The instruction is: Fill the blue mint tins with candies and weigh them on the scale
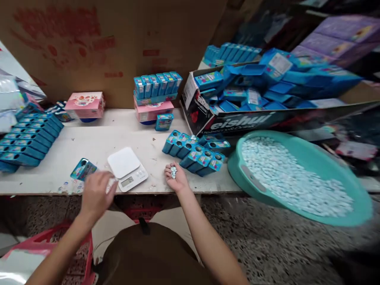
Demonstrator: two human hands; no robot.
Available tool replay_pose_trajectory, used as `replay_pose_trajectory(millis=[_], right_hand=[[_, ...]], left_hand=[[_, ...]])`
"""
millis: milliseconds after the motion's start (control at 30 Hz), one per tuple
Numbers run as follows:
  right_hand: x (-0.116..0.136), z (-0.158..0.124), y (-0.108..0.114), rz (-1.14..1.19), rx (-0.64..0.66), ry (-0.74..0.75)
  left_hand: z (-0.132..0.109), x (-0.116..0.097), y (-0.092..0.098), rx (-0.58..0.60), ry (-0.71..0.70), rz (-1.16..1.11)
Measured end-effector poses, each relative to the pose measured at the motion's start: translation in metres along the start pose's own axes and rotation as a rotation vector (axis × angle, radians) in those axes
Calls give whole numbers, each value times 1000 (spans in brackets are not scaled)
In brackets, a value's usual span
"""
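Left hand [96, 194], blurred, near the front edge of the worktable [89, 140]; whether its bent fingers grasp anything cannot be told. It partly covers the near right end of a single blue flip-top box [83, 168], whose far end shows a dark opening. Right hand [175, 179], palm up, fingers curled around a small heap of pale blue pellets [173, 171]; those deepest in the palm are hidden. Between the hands lies a white digital scale [124, 161], its pan bare and its display too small to read surely.

Just beyond the right hand stands a cluster of blue dispenser boxes [196, 155] with round openings, the rear ones partly hidden. At right, a turquoise basin [234, 168] of similar pellets overhangs the table's near edge. Behind it, a black printed carton [192, 109] heaped with blue packets blocks the far right; its lettering is readable only in part, "eishui". Far centre, a row of blue boxes [157, 88] sits on a pink box [152, 111]. Far left, stacked blue cartons [29, 138] are cut off by the frame. Purple boxes [335, 43], far right, are blurred.
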State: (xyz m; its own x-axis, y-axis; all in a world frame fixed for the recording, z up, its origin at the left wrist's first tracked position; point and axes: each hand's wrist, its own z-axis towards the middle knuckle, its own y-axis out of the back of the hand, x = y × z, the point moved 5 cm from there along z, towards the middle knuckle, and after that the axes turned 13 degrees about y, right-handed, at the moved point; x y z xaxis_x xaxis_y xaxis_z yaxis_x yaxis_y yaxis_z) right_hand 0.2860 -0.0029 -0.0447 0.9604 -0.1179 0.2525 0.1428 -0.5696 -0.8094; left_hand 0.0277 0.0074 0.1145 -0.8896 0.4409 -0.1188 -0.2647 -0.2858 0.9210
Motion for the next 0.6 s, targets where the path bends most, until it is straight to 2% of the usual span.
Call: replay_pose_trajectory(millis=[100, 200, 333, 467, 600], right_hand=[[2, 1, -1, 6, 20, 2], [3, 2, -1, -4, 73, -2], [4, 5, 2, 17, 94, -6], [5, 5, 3, 54, 84, -17], [5, 4, 3, 65, 67, -22]], left_hand=[[-29, -52, -33, 234, -102, -3], [-42, -80, -61, 351, -88, 58], [-32, -93, -80, 423, -26, 152], [-22, -97, -89, 469, 7, 212], [-24, -99, -95, 505, -6, 225]])
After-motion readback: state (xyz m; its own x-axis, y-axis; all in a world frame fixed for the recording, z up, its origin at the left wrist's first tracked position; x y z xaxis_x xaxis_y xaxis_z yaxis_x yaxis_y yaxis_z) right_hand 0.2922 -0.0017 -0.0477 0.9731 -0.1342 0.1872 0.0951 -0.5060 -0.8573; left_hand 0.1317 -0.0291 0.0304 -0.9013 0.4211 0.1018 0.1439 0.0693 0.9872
